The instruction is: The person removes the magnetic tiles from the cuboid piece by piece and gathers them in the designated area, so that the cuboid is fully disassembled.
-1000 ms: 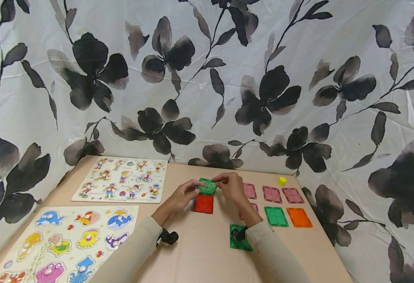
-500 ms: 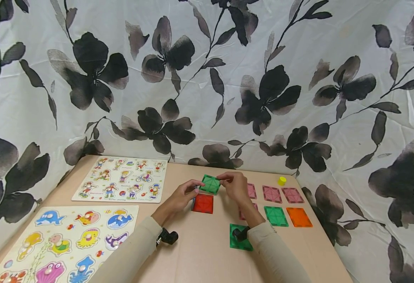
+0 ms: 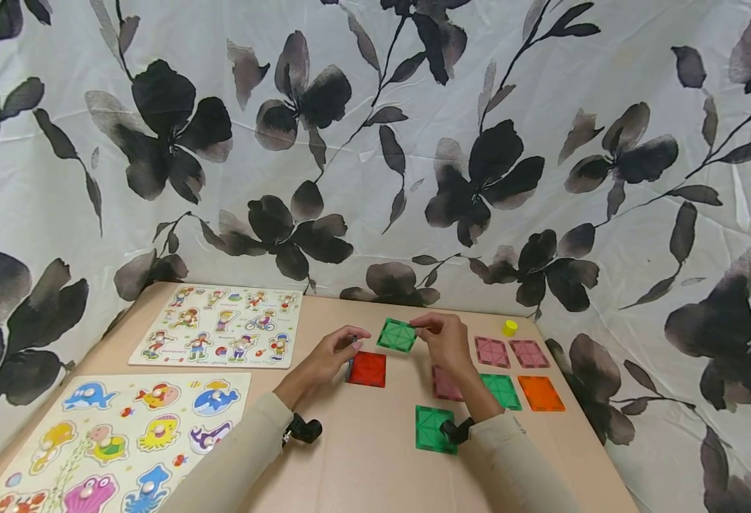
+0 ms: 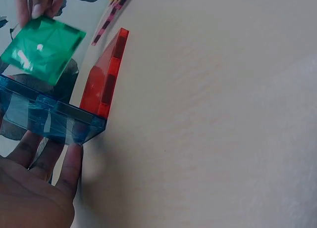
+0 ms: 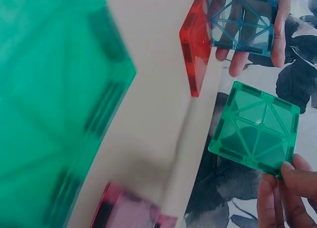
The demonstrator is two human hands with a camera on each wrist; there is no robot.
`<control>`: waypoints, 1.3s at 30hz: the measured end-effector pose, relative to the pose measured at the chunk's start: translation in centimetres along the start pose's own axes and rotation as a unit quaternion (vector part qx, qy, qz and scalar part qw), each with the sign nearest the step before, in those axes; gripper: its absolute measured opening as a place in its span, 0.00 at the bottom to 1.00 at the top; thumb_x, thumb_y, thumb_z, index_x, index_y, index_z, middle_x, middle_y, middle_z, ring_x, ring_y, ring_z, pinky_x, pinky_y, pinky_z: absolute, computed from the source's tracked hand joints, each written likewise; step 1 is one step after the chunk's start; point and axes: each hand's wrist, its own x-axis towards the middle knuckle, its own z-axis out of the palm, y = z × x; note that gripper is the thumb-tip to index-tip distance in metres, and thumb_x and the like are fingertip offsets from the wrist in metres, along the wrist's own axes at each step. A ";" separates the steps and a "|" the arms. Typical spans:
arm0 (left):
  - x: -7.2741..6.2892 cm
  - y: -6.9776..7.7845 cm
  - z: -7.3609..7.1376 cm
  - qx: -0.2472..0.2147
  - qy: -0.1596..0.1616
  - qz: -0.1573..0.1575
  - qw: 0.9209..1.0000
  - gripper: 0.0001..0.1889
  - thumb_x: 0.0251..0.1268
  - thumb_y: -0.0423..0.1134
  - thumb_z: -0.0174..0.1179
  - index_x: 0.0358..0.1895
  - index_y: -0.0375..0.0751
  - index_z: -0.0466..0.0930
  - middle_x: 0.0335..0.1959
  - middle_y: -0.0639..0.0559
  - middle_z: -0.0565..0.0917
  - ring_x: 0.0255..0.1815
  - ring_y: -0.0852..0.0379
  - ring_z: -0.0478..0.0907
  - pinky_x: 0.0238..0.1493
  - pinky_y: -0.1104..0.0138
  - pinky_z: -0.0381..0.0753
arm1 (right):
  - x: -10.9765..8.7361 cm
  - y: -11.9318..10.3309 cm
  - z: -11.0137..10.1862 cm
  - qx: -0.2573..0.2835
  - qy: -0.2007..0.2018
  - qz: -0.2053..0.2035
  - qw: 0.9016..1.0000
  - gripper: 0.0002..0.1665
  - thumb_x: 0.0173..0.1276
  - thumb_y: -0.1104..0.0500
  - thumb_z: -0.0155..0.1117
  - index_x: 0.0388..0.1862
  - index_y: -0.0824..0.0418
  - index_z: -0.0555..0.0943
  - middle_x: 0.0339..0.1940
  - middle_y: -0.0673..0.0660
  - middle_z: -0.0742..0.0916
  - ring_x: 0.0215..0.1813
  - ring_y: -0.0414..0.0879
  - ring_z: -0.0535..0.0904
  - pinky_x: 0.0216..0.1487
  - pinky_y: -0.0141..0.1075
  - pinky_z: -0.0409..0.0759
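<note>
My left hand holds a clear blue square magnetic tile on edge, thumb at one side and fingers spread behind it. Against its lower edge lies a red magnetic tile, flat on the table. Over the table, to the right of the blue tile, my right hand pinches a green magnetic tile by one corner between thumb and fingers. The green tile is raised and apart from both others. In the left wrist view the blue tile meets the red one at a corner.
Pink tiles, a green tile and an orange tile lie at right. Another green tile sits below my right wrist. A yellow cylinder stands behind. Two picture puzzle boards cover the left side.
My right hand has drawn the green tile away from the left hand, to the right. The left hand and the red tile have stayed in place.
</note>
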 end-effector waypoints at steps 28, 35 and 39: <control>0.0 0.1 -0.2 0.003 -0.014 0.028 1.000 0.17 0.86 0.33 0.49 0.70 0.38 0.75 0.69 0.29 0.75 0.70 0.34 0.75 0.74 0.57 0.73 | -5.0 3.7 -8.6 -0.055 -0.037 0.032 0.997 0.12 0.73 0.68 0.70 0.48 0.55 0.93 0.50 0.59 0.92 0.47 0.53 0.87 0.43 0.26 0.85; 0.1 0.0 -0.3 -0.004 -0.016 0.029 0.999 0.17 0.86 0.34 0.49 0.70 0.38 0.75 0.69 0.28 0.74 0.71 0.33 0.74 0.74 0.58 0.73 | -6.3 4.9 -10.3 -0.066 -0.041 0.038 0.996 0.11 0.72 0.68 0.71 0.47 0.57 0.93 0.46 0.58 0.93 0.42 0.45 0.87 0.42 0.26 0.85; 0.1 0.0 -0.3 -0.011 -0.017 0.018 1.000 0.17 0.86 0.35 0.50 0.70 0.39 0.75 0.70 0.30 0.74 0.72 0.33 0.73 0.73 0.60 0.72 | -7.1 5.3 -11.2 -0.058 -0.049 0.058 0.995 0.11 0.72 0.68 0.70 0.48 0.57 0.93 0.46 0.59 0.93 0.43 0.46 0.89 0.43 0.29 0.87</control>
